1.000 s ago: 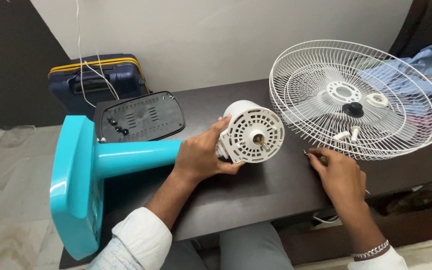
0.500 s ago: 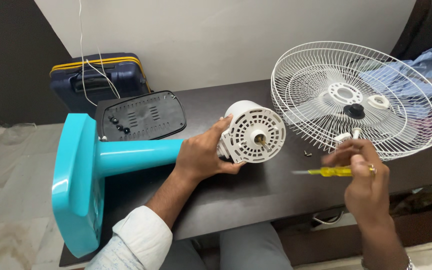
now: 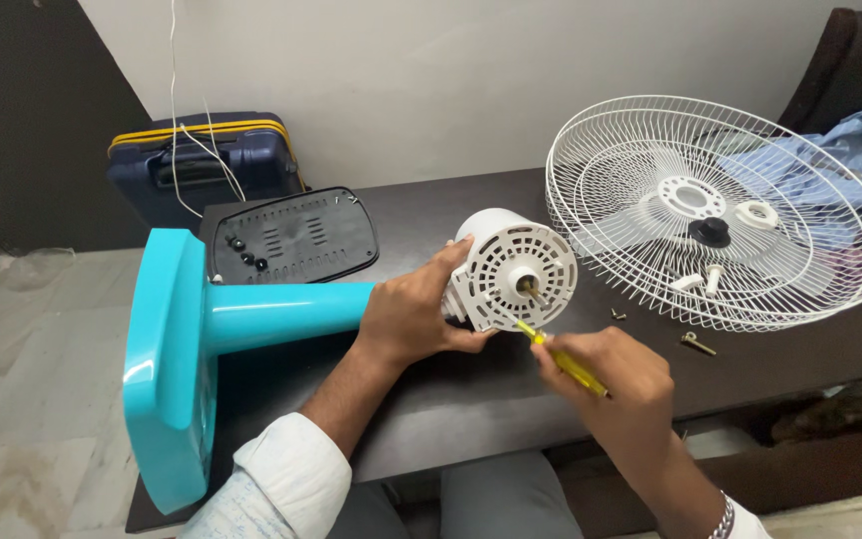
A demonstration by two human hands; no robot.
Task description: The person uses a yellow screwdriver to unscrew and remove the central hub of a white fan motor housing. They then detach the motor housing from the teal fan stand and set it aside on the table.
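Left hand (image 3: 411, 319): wrapped around the white motor (image 3: 513, 271), wrist bent, forearm angled up from near left.
Right hand (image 3: 616, 384): fingers curled on the screwdriver (image 3: 559, 359), tip at the motor's face.

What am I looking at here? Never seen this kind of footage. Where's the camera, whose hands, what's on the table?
No machine here: one camera on a person's head looks down at their own two bare hands. The left hand grips the white motor housing of a table fan lying on its side, with its turquoise stand and base hanging past the edge of the dark table. The right hand holds a yellow screwdriver, tip at the housing's face. Also on the table: two stacked white wire fan guards, a black vented cover and loose screws.
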